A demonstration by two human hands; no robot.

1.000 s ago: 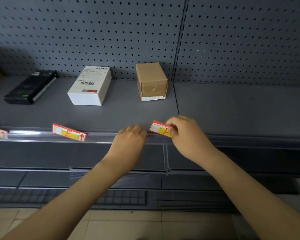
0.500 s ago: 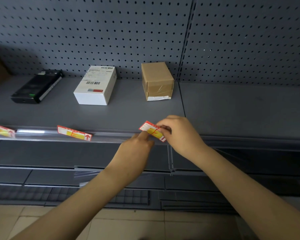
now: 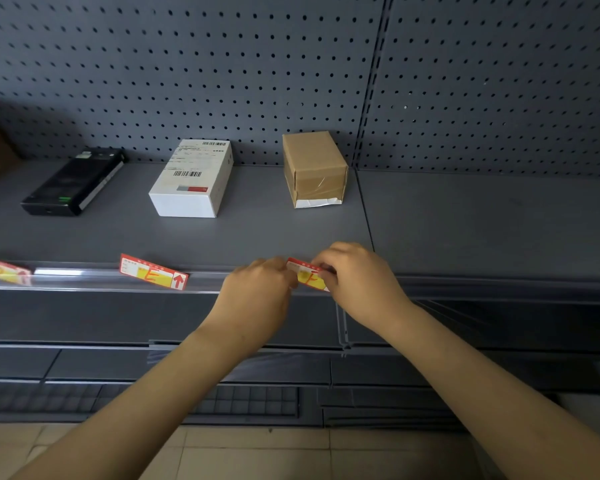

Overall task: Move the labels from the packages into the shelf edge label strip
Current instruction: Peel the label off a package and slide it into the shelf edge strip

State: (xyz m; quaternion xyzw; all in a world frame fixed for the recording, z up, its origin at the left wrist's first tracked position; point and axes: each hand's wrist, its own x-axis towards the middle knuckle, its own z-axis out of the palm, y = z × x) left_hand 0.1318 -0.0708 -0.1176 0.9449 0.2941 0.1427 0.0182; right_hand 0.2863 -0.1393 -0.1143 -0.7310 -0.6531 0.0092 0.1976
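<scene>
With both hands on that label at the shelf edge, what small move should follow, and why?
Probably press the label's lower edge down into the clear strip. It sits tilted, pinched between the left hand and right hand, right at the strip in front of the brown box.

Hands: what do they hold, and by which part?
A red-and-yellow price label: right hand pinches its right end, left hand its left end, at the label strip.

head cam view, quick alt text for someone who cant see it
Both hands, left hand and right hand, pinch a red-and-yellow label at the clear shelf edge strip. Behind sit a white box and a brown box.
</scene>
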